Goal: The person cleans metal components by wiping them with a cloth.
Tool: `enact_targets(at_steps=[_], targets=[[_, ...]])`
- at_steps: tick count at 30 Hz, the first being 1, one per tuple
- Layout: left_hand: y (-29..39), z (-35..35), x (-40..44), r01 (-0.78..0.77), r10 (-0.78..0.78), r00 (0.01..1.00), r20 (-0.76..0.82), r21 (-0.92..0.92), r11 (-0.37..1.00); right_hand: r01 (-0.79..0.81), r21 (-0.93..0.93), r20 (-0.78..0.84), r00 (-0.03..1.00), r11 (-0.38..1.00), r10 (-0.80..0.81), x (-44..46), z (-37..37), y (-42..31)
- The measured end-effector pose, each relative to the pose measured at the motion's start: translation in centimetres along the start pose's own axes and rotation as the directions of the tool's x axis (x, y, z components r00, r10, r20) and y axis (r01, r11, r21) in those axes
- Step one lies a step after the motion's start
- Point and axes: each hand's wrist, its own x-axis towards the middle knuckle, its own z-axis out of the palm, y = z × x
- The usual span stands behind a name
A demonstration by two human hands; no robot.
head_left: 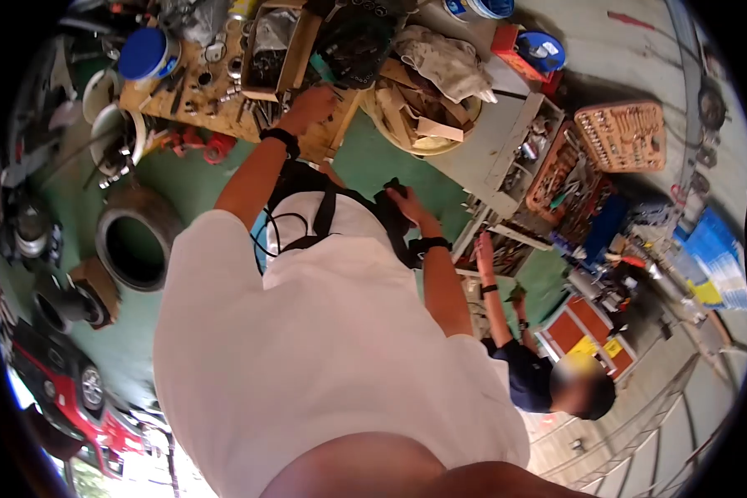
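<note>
My left hand point(311, 109) reaches over the wooden workbench point(207, 129), with its fingers partly stretched out near the black tool tray point(353, 46). Its fingertips are small and blurred, and I see nothing held in it. Beside that hand stands a cardboard box point(295, 62) with dark small parts inside. My right hand point(404, 205) is at waist height, its fingers closed round a black object point(388, 209) whose kind I cannot make out. Loose sockets and hand tools point(224, 104) lie on the bench to the left.
A round bin point(427, 149) with cardboard scraps stands right of the bench. Farther right are a grey cabinet point(506, 153) and an open socket set case point(622, 133). A tire point(139, 236) lies on the left floor. A co-worker point(527, 373) in dark clothing is at the right.
</note>
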Motion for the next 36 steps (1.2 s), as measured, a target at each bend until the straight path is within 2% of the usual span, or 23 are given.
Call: enact_targets(at_steps=[2,3,4,5,6,8,9,10,12,13,15,16,18,21,25,27,28,30,31,33,34,36], targets=[[1.5,-0.7,2.7,-0.167,0.219,0.935,-0.280,0.197,0.966,-0.036,0.036,0.014,0.999,0.999,0.036,0.5,0.2,-0.1],[2.2,-1.5,3.8,-0.183,0.237,0.937,-0.258,0.217,0.959,-0.073,0.032,0.034,0.997,0.997,0.071,0.8,0.3,-0.1],[3.0,-2.6,5.2,-0.149,0.338,0.888,-0.313,0.498,0.854,-0.072,0.064,0.024,0.997,0.995,0.070,1.4,0.8,0.6],[3.8,-3.5,6.4,-0.079,0.455,0.825,-0.336,0.729,0.680,-0.070,0.022,0.008,0.998,0.997,0.069,1.9,1.3,1.3],[3.6,-3.6,7.8,-0.105,0.479,0.820,-0.313,0.740,0.665,-0.071,-0.021,-0.010,0.997,0.997,0.071,2.1,1.6,1.8],[2.0,-3.6,9.9,-0.134,0.500,0.853,-0.150,0.862,0.488,-0.085,0.023,-0.022,0.996,0.996,0.085,0.9,1.9,1.1],[2.1,-4.0,10.5,-0.156,0.376,0.926,-0.040,0.865,0.476,-0.097,0.040,-0.017,0.995,0.995,0.097,0.4,2.0,0.9],[1.6,-4.1,11.2,-0.185,0.397,0.918,-0.015,0.868,0.461,-0.105,0.069,-0.034,0.994,0.992,0.107,0.2,2.0,1.3],[0.9,-3.9,12.3,-0.183,0.159,0.979,0.131,0.908,0.377,-0.134,0.079,-0.016,0.991,0.988,0.136,0.0,2.4,2.2],[1.6,-3.7,12.3,-0.208,0.170,0.973,0.155,0.910,0.359,-0.141,0.108,-0.021,0.989,0.984,0.144,-0.1,2.5,2.6],[2.1,-3.5,11.5,-0.109,0.173,0.983,0.052,0.936,0.334,-0.162,0.128,-0.045,0.985,0.978,0.169,-0.5,2.5,3.6],[2.3,-3.6,11.7,-0.119,0.176,0.982,0.064,0.941,0.318,-0.160,0.146,-0.042,0.985,0.976,0.168,-0.5,2.7,4.4],[3.5,-3.9,12.2,-0.103,0.033,0.995,0.098,0.946,0.306,-0.156,0.166,-0.057,0.984,0.974,0.167,-0.4,2.9,5.2],[5.5,-4.1,11.7,-0.173,-0.053,0.980,0.189,0.959,0.225,-0.187,0.175,-0.040,0.980,0.967,0.197,-0.6,3.2,5.7],[3.6,-4.7,12.9,-0.216,-0.026,0.973,0.229,0.945,0.245,-0.220,0.169,-0.014,0.974,0.961,0.226,-0.5,3.5,5.7],[2.6,-5.0,12.9,-0.224,0.093,0.975,0.204,0.900,0.374,-0.193,0.160,-0.019,0.980,0.968,0.199,0.1,3.7,5.5],[2.4,-5.6,12.8,-0.221,0.090,0.975,0.202,0.901,0.373,-0.176,0.153,-0.029,0.983,0.973,0.182,0.3,3.8,5.7],[2.4,-6.9,12.3,-0.357,0.170,0.932,0.319,0.729,0.585,-0.150,0.152,-0.038,0.987,0.977,0.157,0.7,3.8,5.5],[2.7,-6.8,11.8,-0.351,0.167,0.934,0.315,0.730,0.586,-0.121,0.147,-0.051,0.990,0.982,0.130,0.8,3.6,5.2],[3.4,-6.8,11.3,-0.213,0.081,0.972,0.220,0.682,0.699,-0.123,0.152,-0.057,0.989,0.981,0.133,1.1,3.4,4.2],[3.3,-7.1,10.8,-0.205,0.078,0.974,0.212,0.684,0.700,-0.134,0.162,-0.063,0.987,0.978,0.146,1.2,3.4,3.8],[2.8,-7.5,9.7,-0.175,0.115,0.982,0.149,0.493,0.852,-0.081,0.138,-0.078,0.993,0.987,0.092,1.5,3.2,3.3]])
